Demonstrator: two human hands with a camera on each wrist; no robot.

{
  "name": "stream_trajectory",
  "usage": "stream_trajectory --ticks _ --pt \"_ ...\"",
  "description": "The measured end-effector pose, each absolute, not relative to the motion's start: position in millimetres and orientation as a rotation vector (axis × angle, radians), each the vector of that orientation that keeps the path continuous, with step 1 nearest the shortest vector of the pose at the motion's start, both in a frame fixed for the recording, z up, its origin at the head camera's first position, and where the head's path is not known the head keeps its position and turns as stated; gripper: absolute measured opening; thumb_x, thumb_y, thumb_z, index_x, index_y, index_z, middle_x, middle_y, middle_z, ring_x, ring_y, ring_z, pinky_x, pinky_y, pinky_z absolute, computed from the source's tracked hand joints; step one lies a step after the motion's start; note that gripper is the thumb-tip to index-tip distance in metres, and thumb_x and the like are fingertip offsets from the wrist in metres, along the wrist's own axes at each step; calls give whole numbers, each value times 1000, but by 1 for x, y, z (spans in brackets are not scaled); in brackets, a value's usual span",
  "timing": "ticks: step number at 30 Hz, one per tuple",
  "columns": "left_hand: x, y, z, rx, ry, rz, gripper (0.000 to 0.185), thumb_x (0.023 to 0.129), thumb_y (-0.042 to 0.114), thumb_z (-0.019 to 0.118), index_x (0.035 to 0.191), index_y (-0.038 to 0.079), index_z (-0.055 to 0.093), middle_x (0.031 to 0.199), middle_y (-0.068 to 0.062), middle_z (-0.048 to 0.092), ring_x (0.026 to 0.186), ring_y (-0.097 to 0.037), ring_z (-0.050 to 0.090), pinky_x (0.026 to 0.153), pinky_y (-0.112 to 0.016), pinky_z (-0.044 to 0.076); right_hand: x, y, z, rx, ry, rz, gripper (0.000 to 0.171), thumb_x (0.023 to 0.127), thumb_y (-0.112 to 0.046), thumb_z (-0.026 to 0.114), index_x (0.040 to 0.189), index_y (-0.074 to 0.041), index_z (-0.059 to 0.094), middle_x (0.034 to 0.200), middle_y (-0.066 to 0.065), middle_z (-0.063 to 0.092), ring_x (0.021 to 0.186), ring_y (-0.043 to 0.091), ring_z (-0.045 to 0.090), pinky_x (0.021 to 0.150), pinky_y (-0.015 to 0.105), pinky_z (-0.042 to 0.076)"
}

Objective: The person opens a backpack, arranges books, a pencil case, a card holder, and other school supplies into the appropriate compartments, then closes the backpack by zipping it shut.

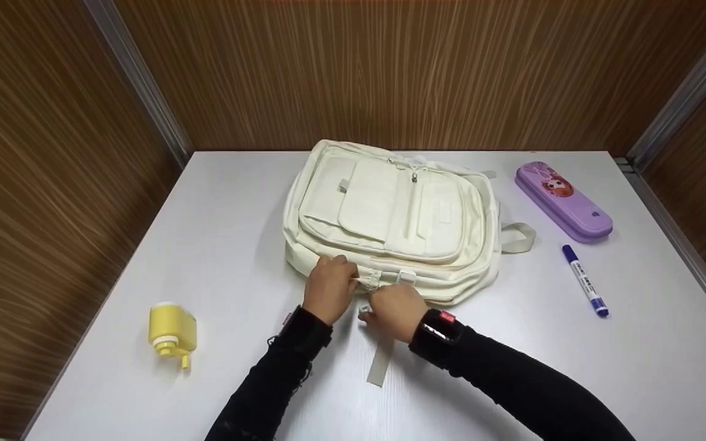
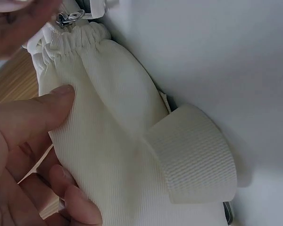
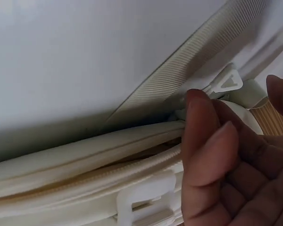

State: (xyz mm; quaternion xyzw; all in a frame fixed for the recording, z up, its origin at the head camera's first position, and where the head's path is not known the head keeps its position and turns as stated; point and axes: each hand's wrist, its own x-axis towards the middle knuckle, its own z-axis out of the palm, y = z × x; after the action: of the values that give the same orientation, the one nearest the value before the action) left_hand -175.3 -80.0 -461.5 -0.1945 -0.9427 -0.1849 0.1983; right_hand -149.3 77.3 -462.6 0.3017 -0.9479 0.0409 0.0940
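At the table's near edge, cream backpack (image 1: 390,220) lies flat; left hand (image 1: 328,286) grips its lower fabric, right hand (image 1: 394,309) pinches the strap (image 1: 380,358) beside it.

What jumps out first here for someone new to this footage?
The cream backpack lying flat mid-table, with the left hand and the right hand both gripping its near edge by the zipper and strap. Then the colour spots around it: a purple pencil case and a blue marker to the right, a yellow bottle lying front left.
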Motion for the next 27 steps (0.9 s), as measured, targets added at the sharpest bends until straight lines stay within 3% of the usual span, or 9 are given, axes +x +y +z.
stream_trajectory --ticks 5,16,27 --pt "-176 -80 -462 -544 -2633 -506 6 74 8 74 73 13 71 75 -3 66 70 -27 56 66 -35 47 -152 63 -469 819 -2840 78 34 81 -33 74 60 -12 57 56 3 58 49 22 54 48 37 47" --pt "-177 -80 -461 -540 -2719 -488 3 76 11 71 78 13 72 80 -4 66 75 -28 57 68 -36 49 -149 41 -483 638 -2777 -280 20 81 -19 69 67 -13 55 54 -1 56 48 15 56 42 31 47" --pt "-177 -81 -464 -534 -2654 -515 5 75 8 73 74 13 71 76 -4 66 72 -29 57 66 -37 48 -146 50 -486 644 -2779 -131 16 81 -10 67 69 -10 56 54 2 56 48 19 56 42 33 47"
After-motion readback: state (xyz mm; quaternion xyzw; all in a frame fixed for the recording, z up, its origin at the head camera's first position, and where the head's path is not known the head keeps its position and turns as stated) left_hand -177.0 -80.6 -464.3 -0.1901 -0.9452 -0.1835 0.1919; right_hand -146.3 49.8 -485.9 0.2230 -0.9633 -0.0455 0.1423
